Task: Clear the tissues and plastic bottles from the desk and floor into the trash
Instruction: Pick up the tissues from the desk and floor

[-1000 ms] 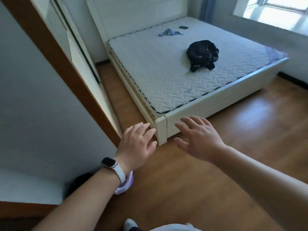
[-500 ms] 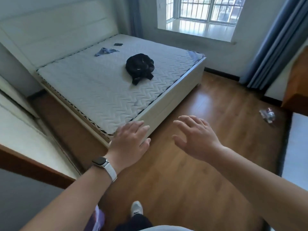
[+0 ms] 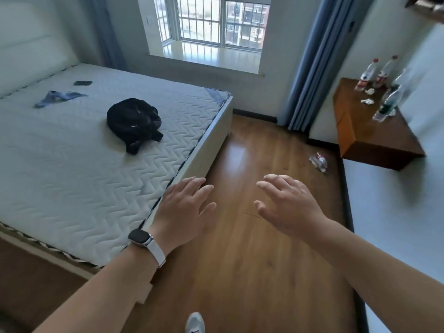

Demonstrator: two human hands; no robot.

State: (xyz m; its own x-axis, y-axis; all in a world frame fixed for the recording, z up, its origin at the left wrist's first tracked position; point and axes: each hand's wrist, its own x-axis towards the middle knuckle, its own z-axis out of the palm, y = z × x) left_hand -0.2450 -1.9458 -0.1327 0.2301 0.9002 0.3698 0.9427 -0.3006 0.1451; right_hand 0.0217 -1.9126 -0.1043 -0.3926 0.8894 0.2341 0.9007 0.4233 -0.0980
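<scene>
On the bed (image 3: 72, 176) a blue rag (image 3: 57, 98) lies toward the headboard, and a black bundle of cloth (image 3: 133, 121) sits mid-mattress. My left hand (image 3: 185, 207), a watch (image 3: 140, 237) on its wrist, hovers over the bed's right edge, fingers straight and spread, holding nothing. My right hand (image 3: 288, 207) hovers over the wooden floor (image 3: 240, 272) just right of the bed, likewise flat and empty. Further right of the bed, a crushed plastic bottle (image 3: 318, 161) lies on the floor. Well right of the bed stands the desk (image 3: 367, 138), carrying upright plastic bottles (image 3: 367, 73) with crumpled tissues (image 3: 367, 101) among them.
</scene>
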